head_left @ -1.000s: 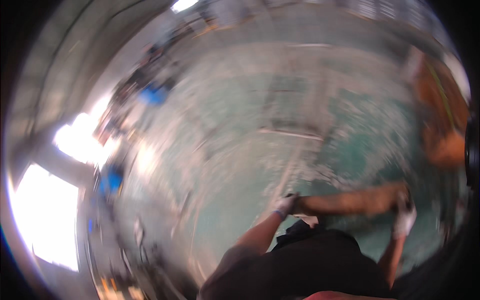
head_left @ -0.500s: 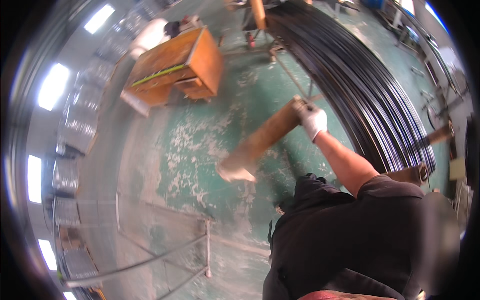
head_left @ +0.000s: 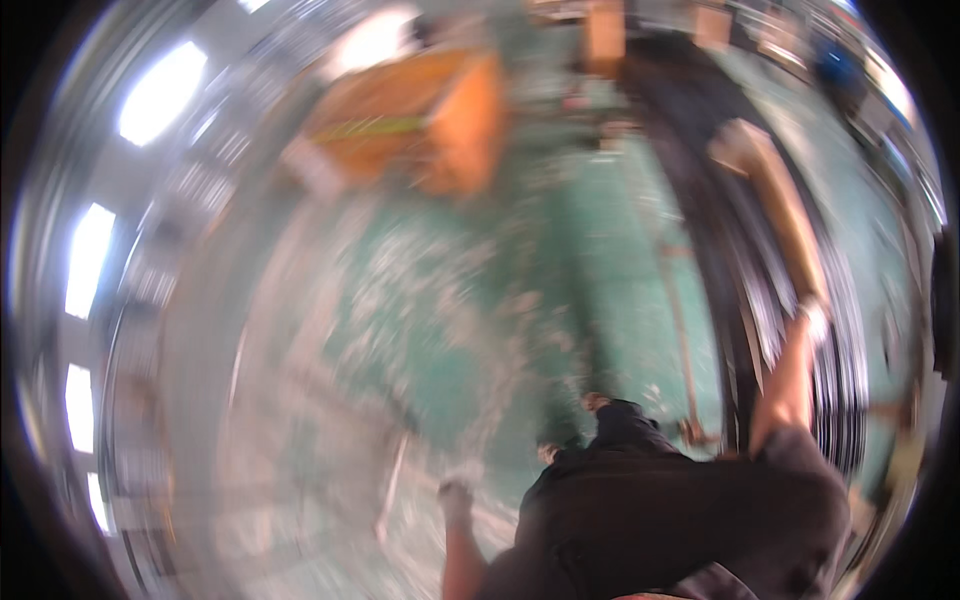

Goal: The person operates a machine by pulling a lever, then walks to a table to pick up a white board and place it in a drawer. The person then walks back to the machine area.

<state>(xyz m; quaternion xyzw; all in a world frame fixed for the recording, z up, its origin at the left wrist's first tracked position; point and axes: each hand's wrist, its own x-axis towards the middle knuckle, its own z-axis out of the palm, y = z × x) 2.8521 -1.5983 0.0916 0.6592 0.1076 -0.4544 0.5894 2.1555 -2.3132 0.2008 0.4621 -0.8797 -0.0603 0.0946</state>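
Observation:
My right hand [head_left: 812,318], in a white glove, is closed around the near end of a long brown paper roll [head_left: 785,205]. The roll slants up and away over a bundle of long black strips [head_left: 690,130], its far end flaring into a pale loose flap. Whether it touches the strips I cannot tell. Low in the middle, my left hand [head_left: 456,497] hangs apart from everything, beside a thin metal rail [head_left: 393,485]. Motion smears its fingers.
An orange-brown wooden desk [head_left: 465,125] stands at the far left, with a white rounded shape [head_left: 375,40] behind it. A brown upright block [head_left: 604,38] is at the bundle's far end. Worn green floor [head_left: 470,330] lies between desk and bundle.
My right hand has swung the paper roll rightward, from above the floor to over the black strips. My left hand has come into view. The whole view has turned and blurred.

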